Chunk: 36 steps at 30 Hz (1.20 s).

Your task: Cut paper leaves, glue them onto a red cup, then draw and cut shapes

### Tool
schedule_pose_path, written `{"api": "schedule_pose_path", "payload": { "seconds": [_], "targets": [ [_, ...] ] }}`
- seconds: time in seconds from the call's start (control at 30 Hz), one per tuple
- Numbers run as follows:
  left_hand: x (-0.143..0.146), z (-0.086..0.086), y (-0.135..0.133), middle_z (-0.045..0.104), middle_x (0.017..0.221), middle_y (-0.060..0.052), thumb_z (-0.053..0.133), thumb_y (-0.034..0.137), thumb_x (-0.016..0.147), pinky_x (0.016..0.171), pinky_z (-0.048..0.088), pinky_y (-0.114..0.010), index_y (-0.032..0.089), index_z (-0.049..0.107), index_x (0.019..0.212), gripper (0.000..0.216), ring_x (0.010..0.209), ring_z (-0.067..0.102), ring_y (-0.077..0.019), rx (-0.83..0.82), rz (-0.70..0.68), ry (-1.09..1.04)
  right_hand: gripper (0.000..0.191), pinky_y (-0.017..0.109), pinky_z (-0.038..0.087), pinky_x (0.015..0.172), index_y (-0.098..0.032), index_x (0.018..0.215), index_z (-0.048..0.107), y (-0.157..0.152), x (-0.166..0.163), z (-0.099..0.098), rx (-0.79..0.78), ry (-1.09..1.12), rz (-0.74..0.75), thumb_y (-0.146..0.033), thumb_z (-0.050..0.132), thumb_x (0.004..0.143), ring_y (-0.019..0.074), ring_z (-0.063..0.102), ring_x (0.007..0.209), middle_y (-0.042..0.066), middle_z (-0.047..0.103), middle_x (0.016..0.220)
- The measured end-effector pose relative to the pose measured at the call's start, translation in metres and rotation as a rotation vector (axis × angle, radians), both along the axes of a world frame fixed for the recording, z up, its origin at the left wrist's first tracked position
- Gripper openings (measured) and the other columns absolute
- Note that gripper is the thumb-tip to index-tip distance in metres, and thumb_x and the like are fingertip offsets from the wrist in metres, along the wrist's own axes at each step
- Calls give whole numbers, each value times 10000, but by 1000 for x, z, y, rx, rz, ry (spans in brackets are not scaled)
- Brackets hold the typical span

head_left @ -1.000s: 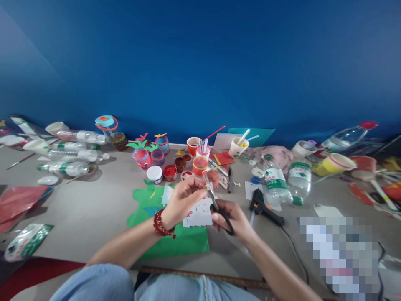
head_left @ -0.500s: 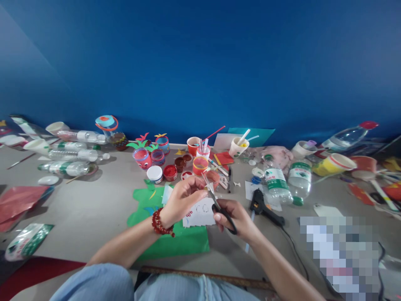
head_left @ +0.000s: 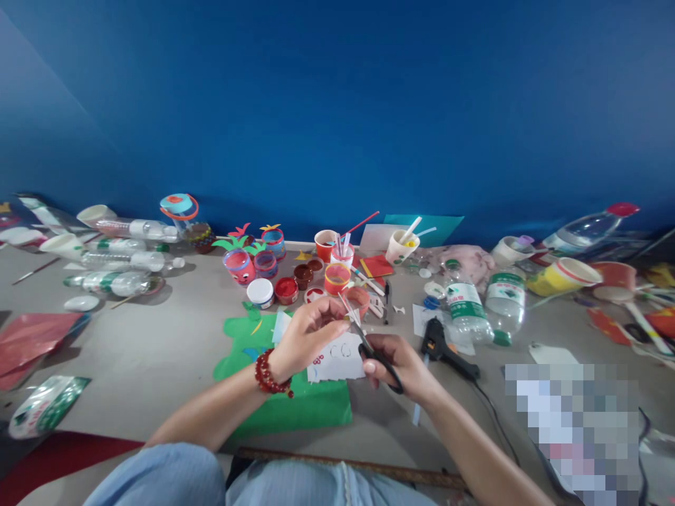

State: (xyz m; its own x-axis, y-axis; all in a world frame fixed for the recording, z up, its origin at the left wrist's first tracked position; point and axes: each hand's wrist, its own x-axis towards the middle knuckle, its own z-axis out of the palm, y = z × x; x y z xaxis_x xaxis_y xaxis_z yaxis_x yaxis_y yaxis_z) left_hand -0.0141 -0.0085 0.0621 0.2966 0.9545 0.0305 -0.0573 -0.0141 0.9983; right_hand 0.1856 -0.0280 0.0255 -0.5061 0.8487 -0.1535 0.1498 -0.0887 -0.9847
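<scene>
My right hand [head_left: 396, 362] is closed around the black handles of a pair of scissors [head_left: 387, 370], whose blades point up and to the left. At the blade tips, the thumb and fingers of my left hand [head_left: 311, 334] are pinched together. Whatever they hold is too small to make out. A red bead bracelet [head_left: 266, 372] circles my left wrist. Below both hands lies a white paper [head_left: 337, 365] with drawn circles and small red marks. It overlaps a green sheet [head_left: 295, 414] with a wavy edge.
Paint jars [head_left: 286, 289] and decorated cups [head_left: 240, 267] stand beyond my hands. A black glue gun [head_left: 448, 355] with a cord lies to the right, near clear plastic bottles [head_left: 464, 309]. More bottles [head_left: 113, 282] lie at left by a red sheet [head_left: 36, 344]. A blue wall rises behind.
My right hand and the scissors have shifted very slightly to the right. My left hand keeps its pinch in nearly the same place.
</scene>
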Motion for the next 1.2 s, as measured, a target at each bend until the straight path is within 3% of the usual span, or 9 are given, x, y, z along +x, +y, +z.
{"api": "schedule_pose_path", "payload": {
  "seconds": [0.57, 0.8, 1.0, 1.2],
  "targets": [
    [-1, 0, 0, 545, 722, 10, 660, 280, 798, 558, 347, -204, 152, 593, 807, 145, 616, 458, -91, -16, -6, 23, 573, 197, 325, 419, -204, 612, 412, 2, 3, -4, 20, -42, -14, -700, 692, 676, 94, 466, 435, -60, 416, 518],
    [-2, -1, 1, 541, 731, 16, 647, 268, 815, 562, 350, -193, 150, 580, 824, 136, 621, 451, -82, -22, -24, 42, 598, 199, 262, 416, -203, 603, 396, 5, 6, -8, 63, -48, 11, -737, 652, 688, 77, 379, 437, -58, 403, 502],
    [-4, -2, 1, 545, 732, 15, 635, 260, 822, 553, 348, -188, 155, 568, 809, 125, 618, 447, -81, -16, -41, 69, 625, 215, 172, 446, -202, 596, 360, 8, 9, -9, 129, -91, 21, -761, 621, 695, 71, 265, 499, -67, 291, 549],
    [-6, -3, 3, 568, 777, -1, 633, 250, 820, 566, 367, -190, 157, 563, 796, 119, 645, 467, -88, 10, -59, 77, 635, 232, 159, 464, -199, 588, 355, 8, 11, -9, 198, -129, 20, -774, 597, 705, 78, 244, 525, -63, 265, 573]
  ]
}}
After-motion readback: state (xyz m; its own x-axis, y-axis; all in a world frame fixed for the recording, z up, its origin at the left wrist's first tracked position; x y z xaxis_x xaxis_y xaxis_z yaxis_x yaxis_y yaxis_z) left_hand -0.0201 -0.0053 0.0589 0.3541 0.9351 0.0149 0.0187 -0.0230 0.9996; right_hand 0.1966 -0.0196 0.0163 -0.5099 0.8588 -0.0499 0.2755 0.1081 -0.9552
